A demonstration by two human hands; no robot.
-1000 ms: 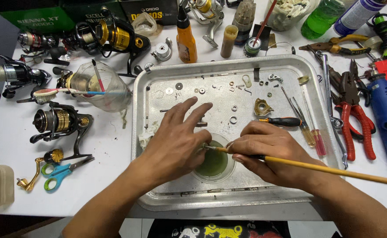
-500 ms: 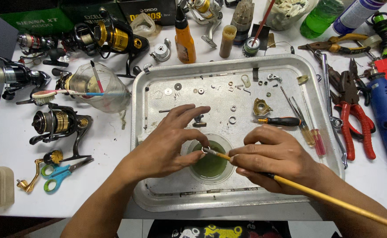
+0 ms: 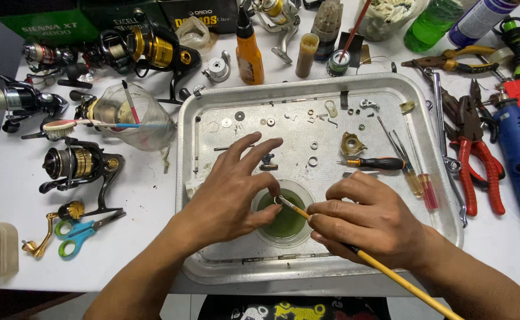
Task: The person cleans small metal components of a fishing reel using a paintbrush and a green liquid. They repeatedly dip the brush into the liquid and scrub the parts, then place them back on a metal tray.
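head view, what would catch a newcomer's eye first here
First the two hands at the middle of the metal tray: the left hand pinches a small part over a round dish of green liquid, and the right hand brushes it with a yellow-handled brush. Then fishing reels crowd the table's left, red-handled pliers its right.

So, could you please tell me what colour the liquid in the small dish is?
Green, seen in the head view: the liquid fills the dish.

A yellow-handled brush [image 3: 378,265] over green liquid [image 3: 286,220], in a silver tray [image 3: 402,89]; red-handled pliers [image 3: 476,169] beside.
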